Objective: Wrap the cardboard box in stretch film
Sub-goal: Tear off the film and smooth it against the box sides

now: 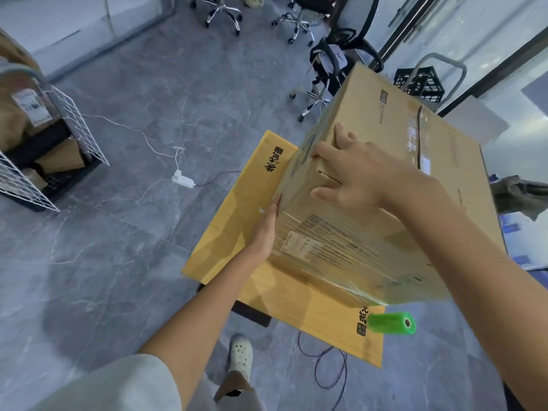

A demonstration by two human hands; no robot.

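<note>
The box (pixel 370 114), seemingly part-filmed, is sitting on the sheet (pixel 237 232). The left hand (pixel 267 229) is pressing flat against its side and the right hand (pixel 353 176) is lying open on top, so this is probably a turning step. The next move is calling for picking up the roll (pixel 391 322) beside it.

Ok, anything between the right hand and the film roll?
Only the box itself: the right hand lies on its top, and the green film roll lies on the flat cardboard beside its near corner. Nothing else visible.

Large brown cardboard box (pixel 385 161): matt, partly under glossy clear film. Green plastic film roll (pixel 391 322): shiny. Grey marbled floor (pixel 133 203): polished.
</note>
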